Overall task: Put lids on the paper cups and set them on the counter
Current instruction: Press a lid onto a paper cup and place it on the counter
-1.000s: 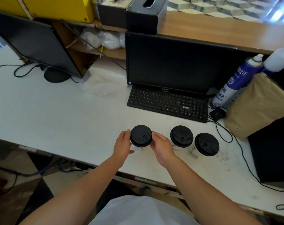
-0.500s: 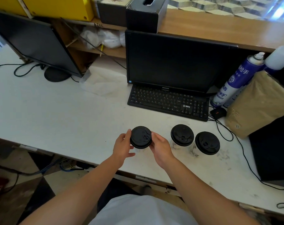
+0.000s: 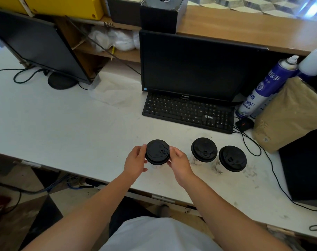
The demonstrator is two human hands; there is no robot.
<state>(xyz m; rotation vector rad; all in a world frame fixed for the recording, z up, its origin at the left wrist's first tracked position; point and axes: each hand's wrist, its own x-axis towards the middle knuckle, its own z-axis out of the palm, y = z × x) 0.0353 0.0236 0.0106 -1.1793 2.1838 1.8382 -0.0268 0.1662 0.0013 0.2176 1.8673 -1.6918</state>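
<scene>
There are 3 black lids: the left lid (image 3: 157, 152), the middle lid (image 3: 204, 149) and the right lid (image 3: 232, 158). Beneath them stand 3 paper cups: the left cup (image 3: 155, 166), the middle cup (image 3: 194, 160) and the right cup (image 3: 216, 167). 2 hands show, the left hand (image 3: 136, 160) and the right hand (image 3: 179, 163). Further back are 2 monitors, the left monitor (image 3: 36, 48) and the centre monitor (image 3: 199, 66), 1 keyboard (image 3: 186, 111), 1 spray can (image 3: 266, 87) and 1 brown paper bag (image 3: 289, 113).
</scene>
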